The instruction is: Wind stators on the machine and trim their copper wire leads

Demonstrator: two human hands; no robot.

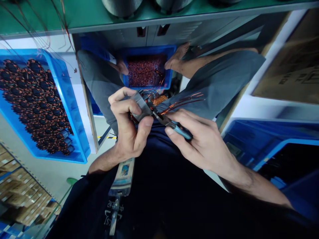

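Observation:
My left hand (128, 124) grips a small metal motor stator (141, 105) with copper windings, held over my lap. Thin copper wire leads (184, 100) fan out from it to the right. My right hand (199, 142) holds blue-handled cutters (174, 126), their jaws pressed against the stator where the wires leave it. Below my knees a blue bin (147, 68) filled with reddish copper wire scraps sits on the floor between my bare feet.
A blue tray (74, 109) with several wound stators lies on the white bench at left. Another blue bin (274, 142) stands at right, cardboard boxes (294, 66) behind it. A green shelf (74, 15) runs along the top. An ID badge (123, 176) hangs at my chest.

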